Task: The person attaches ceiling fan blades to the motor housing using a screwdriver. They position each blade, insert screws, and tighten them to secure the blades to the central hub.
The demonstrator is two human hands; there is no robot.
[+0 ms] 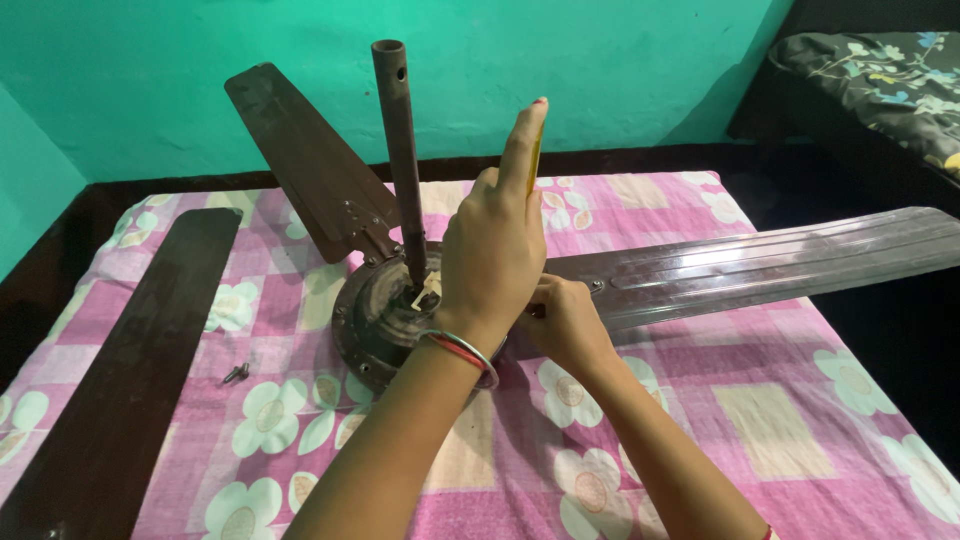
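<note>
A pink checked bedsheet [760,420] with white flower prints covers the bed. A detached dark fan blade [130,370] lies flat along its left side, with a small loose screw [236,374] just beside it. Green wall [620,70] behind; a dark floral cushion [880,80] sits at upper right.

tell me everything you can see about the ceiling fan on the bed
The ceiling fan is dark brown, worn metal, lying motor housing down on a pink floral bedsheet. Its downrod stands nearly upright. Two blades remain attached: one angled up at the rear, one reaching right. A third blade lies detached. The left hand and right hand work at the hub.
</note>
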